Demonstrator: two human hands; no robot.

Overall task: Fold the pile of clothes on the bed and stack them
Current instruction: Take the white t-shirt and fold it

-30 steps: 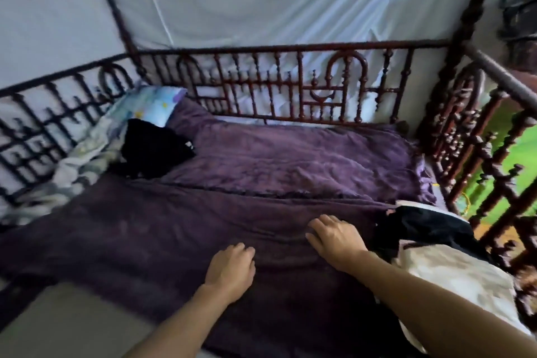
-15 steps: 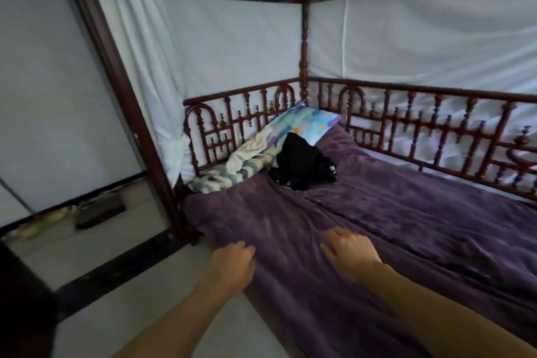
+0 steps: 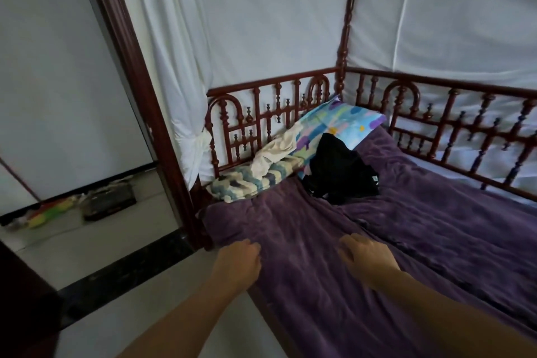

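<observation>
A crumpled black garment (image 3: 343, 171) lies at the head of the bed on the purple blanket (image 3: 436, 227), against a colourful pillow (image 3: 340, 122). A cream garment (image 3: 274, 154) lies rumpled over a striped pillow (image 3: 247, 183) to its left. My left hand (image 3: 236, 263) hovers at the bed's near edge, fingers loosely curled, holding nothing. Further right, my right hand (image 3: 364, 259) is stretched over the blanket, fingers loosely curled, also holding nothing. Both hands are well short of the garments.
A dark red wooden railing (image 3: 270, 122) runs along the head and far side of the bed, with a thick bedpost (image 3: 139, 90) at the near corner and a tied white curtain (image 3: 186, 96). Clutter (image 3: 107, 202) lies on the floor by the wall.
The view has swung left from the foot of the bed toward its head. The folded clothes at the right have left the view. Both hands stay stretched forward, holding nothing.
</observation>
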